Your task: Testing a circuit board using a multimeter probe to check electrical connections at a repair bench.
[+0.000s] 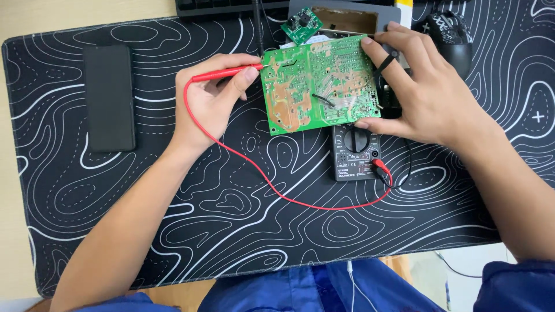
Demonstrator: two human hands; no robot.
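Green board (319, 85), solder side up, upper middle of the frame, tilted a little and propped over a black meter (356, 151) whose dial and lower face show just below the board's bottom edge. Left hand (214, 101), left of the board, fingers closed on a red probe (226, 72), held like a pen, tip touching the board's upper left corner. Red lead (272, 188) running from the probe down around the left wrist, sweeping across the middle of the frame and curling up into the meter's lower right corner. Right hand (425, 86), right of the board, clamped on the board's right edge: fingertips over the upper right corner, thumb pressed at the lower right corner. Black lead (409, 159) dropping from under the right hand to the meter's sockets; whether a black probe sits in that hand, cannot tell. Black mat (173, 231) with white contour lines beneath everything. Black phone (108, 97) lying face up, upper left of the frame, well apart from the hands. Small green board (302, 24) top centre, just beside a grey open case (347, 18). Black mouse (452, 34) upper right, behind the right hand. Keyboard edge (225, 7) along the top. Blue sleeves along the bottom.
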